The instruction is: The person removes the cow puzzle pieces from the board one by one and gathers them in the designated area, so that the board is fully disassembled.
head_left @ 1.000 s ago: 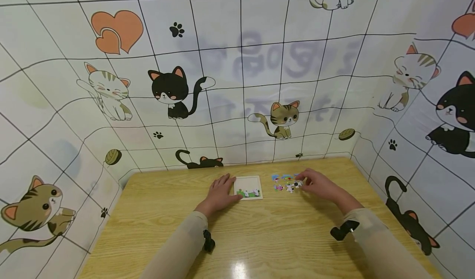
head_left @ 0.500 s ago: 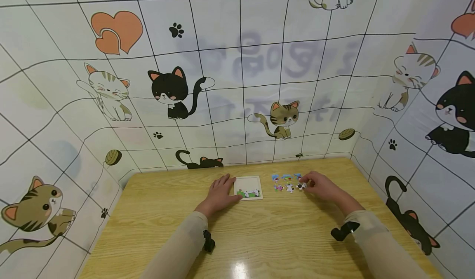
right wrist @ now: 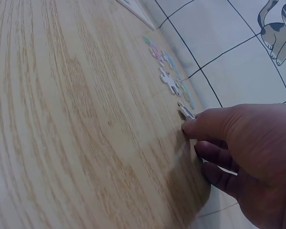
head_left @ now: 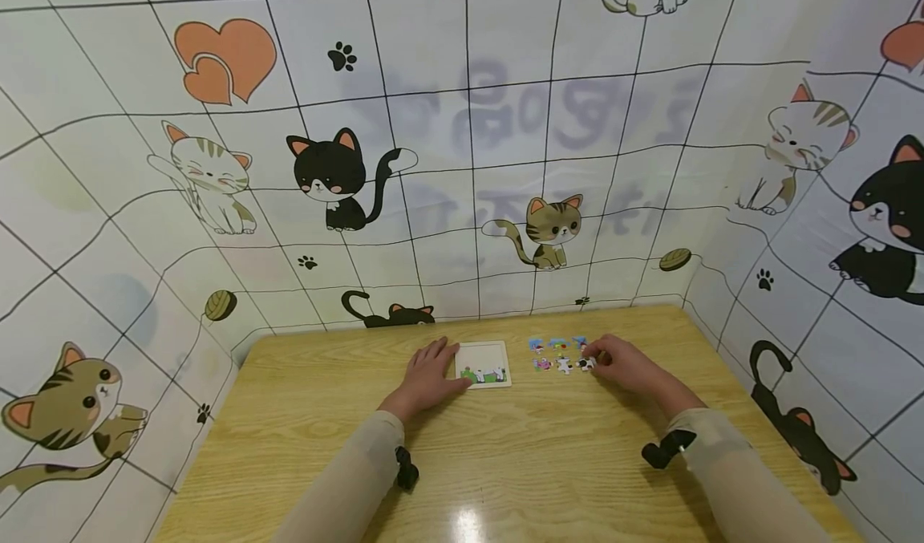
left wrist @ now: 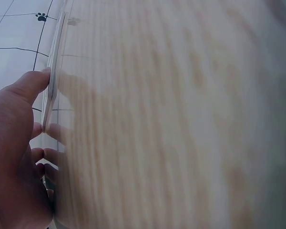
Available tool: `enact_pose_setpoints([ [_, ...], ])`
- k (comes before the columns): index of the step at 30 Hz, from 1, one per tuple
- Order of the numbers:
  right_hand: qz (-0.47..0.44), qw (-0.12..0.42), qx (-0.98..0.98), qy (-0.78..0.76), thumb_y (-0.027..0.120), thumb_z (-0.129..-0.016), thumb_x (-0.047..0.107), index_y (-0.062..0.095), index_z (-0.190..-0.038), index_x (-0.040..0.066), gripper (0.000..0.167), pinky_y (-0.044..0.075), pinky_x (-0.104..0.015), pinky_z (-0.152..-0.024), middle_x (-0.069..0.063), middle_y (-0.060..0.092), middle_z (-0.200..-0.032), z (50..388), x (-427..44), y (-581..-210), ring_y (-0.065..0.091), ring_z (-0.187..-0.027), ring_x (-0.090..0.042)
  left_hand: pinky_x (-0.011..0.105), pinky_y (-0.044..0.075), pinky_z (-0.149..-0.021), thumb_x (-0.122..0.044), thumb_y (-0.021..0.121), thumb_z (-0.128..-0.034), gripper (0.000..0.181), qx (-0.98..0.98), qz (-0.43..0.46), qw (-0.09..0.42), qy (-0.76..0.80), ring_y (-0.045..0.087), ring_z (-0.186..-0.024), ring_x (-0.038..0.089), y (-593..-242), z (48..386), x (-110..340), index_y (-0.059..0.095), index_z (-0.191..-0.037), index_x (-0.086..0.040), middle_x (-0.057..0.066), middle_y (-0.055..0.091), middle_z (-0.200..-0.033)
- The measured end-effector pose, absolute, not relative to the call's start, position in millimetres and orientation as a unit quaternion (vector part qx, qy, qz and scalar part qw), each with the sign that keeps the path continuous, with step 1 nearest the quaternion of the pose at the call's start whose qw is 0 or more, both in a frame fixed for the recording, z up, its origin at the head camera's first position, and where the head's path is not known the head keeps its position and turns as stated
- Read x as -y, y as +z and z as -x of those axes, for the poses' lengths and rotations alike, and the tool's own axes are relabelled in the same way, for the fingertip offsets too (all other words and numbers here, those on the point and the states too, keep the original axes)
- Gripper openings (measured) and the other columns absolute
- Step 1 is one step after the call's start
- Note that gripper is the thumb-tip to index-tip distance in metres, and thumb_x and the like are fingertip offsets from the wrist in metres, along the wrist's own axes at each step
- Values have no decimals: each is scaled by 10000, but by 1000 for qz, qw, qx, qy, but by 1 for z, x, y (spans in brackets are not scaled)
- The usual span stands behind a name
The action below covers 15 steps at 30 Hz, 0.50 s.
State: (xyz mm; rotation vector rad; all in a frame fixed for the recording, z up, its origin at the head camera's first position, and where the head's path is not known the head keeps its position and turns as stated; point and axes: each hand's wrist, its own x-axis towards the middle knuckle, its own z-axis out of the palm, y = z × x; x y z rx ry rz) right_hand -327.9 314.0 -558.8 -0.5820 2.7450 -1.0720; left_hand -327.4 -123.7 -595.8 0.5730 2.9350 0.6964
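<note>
A square puzzle board (head_left: pixel 481 358) lies on the table, its lower strip filled with a green, white and purple picture. My left hand (head_left: pixel 427 378) rests at the board's left side, fingers extended, and in the left wrist view the thumb (left wrist: pixel 34 86) touches its edge. To the right lie several loose jigsaw pieces in two rows. My right hand (head_left: pixel 624 364) has its fingertips on the black-and-white puzzle piece (head_left: pixel 585 363) at the lower right end. In the right wrist view the thumb and fingers hold that piece's near edge, partly hiding it.
Beside that piece lie a white puzzle piece (head_left: pixel 564 365), a pink one (head_left: pixel 541 364) and blue ones (head_left: pixel 536 344) behind. The wooden table (head_left: pixel 476 455) meets a cat-patterned cloth wall (head_left: pixel 447 206) at its back edge.
My right hand has shifted slightly right with the black-and-white piece, which now lies at the end of the lower row. The blue piece behind it is uncovered. My left hand stays still.
</note>
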Motion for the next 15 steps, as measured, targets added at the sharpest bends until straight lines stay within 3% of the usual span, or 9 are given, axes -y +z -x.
enact_pose_setpoints([
  [15, 187, 62, -920, -338, 682, -949, 35, 668, -1213, 28, 265, 493, -418, -804, -138, 591, -1151, 333, -315, -561, 572, -953, -226, 620, 104, -1198, -613, 616, -940, 847, -952, -190, 40, 236, 160, -1539, 339, -581, 319, 121, 345, -1598, -154, 142, 217, -1668],
])
